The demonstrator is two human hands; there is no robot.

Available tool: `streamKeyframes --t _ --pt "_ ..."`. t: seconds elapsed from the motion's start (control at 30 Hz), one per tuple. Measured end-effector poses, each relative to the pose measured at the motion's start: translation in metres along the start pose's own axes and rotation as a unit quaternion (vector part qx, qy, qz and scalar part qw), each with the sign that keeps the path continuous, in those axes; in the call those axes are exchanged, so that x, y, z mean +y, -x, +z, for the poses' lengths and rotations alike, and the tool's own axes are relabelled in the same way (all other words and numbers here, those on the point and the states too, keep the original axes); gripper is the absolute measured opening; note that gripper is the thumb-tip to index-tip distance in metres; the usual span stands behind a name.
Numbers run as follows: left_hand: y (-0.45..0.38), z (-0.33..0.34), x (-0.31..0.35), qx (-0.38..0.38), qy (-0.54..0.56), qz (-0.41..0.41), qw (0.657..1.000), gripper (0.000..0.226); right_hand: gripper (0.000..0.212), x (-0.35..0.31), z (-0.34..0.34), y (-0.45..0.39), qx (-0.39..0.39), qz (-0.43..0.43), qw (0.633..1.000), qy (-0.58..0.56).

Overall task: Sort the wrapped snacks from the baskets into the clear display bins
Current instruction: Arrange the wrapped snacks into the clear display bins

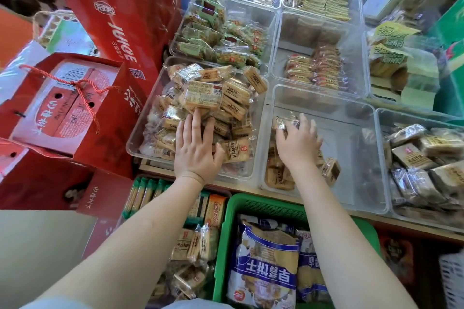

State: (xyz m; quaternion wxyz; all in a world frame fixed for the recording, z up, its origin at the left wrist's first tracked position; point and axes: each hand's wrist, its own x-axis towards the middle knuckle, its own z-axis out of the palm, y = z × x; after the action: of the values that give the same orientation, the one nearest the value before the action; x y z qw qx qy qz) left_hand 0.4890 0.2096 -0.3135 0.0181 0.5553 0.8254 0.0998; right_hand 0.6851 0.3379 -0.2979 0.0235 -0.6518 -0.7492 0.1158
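Right grip (pixel 297 142) curls over what looks like a wrapped snack (pixel 285 123), lowering it into the near clear bin (pixel 361 113), while left hand (pixel 197 148) lies flat, steadying the heaped bin (pixel 140 133) left.

Both arms reach out over the green basket (pixel 261 206) toward the clear bins. The left hand (pixel 195 148) lies flat, fingers (pixel 197 120) spread, on the heaped tan snack packs (pixel 213 98) in the overfull bin (pixel 140 143) just beyond the basket's left corner. The right hand (pixel 298 143) curls around a wrapped snack (pixel 286 123) inside the nearly bare bin (pixel 351 148) straight beyond the basket. Blue bags (pixel 266 258) fill the basket; red gift boxes (pixel 75 108) stand well left of it.
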Motion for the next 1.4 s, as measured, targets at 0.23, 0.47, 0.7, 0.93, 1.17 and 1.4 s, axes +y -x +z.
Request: streamKeyframes --t 0.23,0.47,0.7,0.93,1.17,1.4 --pt "-0.001 0.002 -0.001 0.005 -0.008 0.0 1.0 0.064 0.06 -0.078 -0.024 -0.022 0.002 -0.204 0.957 -0.207" --pt "-0.002 0.004 -0.001 0.002 0.002 -0.005 1.0 0.063 0.057 -0.098 -0.02 -0.05 -0.093 -0.137 0.959 -0.231" --pt "-0.002 0.003 -0.001 0.002 -0.003 -0.002 1.0 0.065 0.048 -0.077 -0.04 -0.03 -0.101 -0.157 0.945 -0.269" --pt "-0.002 0.004 -0.001 0.011 -0.008 0.003 1.0 0.064 0.035 -0.019 -0.032 -0.017 0.181 -0.038 0.934 -0.306" --pt "-0.002 0.005 -0.002 0.02 -0.015 0.003 1.0 0.062 0.032 0.004 -0.004 -0.027 0.04 0.066 0.995 -0.062" --pt "-0.002 0.005 -0.001 0.009 -0.017 0.003 1.0 0.064 0.018 -0.078 -0.019 -0.007 0.089 -0.167 0.942 -0.276"
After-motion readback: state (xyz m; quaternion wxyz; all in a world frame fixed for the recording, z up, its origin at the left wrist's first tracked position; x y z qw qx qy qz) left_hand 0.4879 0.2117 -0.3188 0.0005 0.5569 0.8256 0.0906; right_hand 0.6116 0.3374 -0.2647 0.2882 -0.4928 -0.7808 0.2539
